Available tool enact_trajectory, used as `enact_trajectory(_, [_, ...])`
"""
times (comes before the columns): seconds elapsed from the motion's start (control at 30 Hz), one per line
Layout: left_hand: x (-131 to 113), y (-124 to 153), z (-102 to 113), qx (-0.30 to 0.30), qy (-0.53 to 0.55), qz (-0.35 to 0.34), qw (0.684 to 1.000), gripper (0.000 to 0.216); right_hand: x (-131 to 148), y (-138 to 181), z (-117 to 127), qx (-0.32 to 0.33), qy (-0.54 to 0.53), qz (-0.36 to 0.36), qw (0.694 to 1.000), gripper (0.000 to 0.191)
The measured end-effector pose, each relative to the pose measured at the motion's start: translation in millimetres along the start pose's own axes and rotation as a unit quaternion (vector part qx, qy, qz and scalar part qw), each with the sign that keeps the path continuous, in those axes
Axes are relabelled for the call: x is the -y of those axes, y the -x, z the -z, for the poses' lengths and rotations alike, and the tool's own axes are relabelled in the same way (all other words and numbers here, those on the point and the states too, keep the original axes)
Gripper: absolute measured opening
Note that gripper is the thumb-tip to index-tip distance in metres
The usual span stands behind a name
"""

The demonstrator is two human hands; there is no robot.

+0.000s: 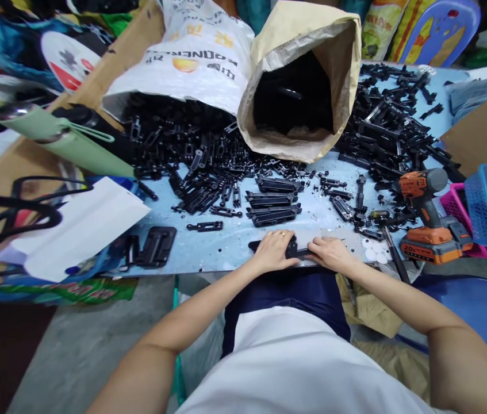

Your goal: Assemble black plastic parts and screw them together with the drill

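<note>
At the front edge of the blue table, my left hand (275,250) is closed over a black plastic bracket part (291,247), which pokes out on both sides of the fingers. My right hand (329,252) pinches the right end of the same part, fingers bent down onto it. Just behind my hands lies a short stack of long black assembled pieces (273,200). A single black slotted link (204,226) rests to the left of that stack. Palms and fingers cover much of the held part.
An orange cordless drill (426,213) stands at right by a hammer-like tool (394,253) and white discs (375,250). Heaps of black parts (209,149) spread behind, under a white sack (183,63) and an open paper bag (303,29). A green bottle (75,144) leans left.
</note>
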State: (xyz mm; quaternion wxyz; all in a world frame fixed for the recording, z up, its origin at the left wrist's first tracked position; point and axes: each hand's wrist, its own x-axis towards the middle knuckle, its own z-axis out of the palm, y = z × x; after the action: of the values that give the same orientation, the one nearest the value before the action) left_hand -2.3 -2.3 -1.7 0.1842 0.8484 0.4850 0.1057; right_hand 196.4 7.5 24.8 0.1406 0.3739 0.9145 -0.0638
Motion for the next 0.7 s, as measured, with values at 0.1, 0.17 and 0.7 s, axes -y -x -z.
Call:
enact_trajectory(0.1, [2.7, 3.1, -5.4, -0.041, 0.003, 0.002, 0.999, 0.055, 8.0, 1.4, 9.2, 0.004, 0.001, -0.014, 1.000, 0.029])
enact_trajectory(0.17, [4.7, 4.1, -9.1, -0.067, 0.007, -0.010, 0.998, 0.051, 12.2, 1.9, 15.4, 0.005, 0.004, -0.017, 1.000, 0.027])
enact_trajectory(0.7, [-14.2, -96.2, 23.1, -0.062, -0.050, -0.019, 0.997, 0.029, -32.8, 4.2, -15.9, -0.090, -0.021, 0.029, 0.995, 0.028])
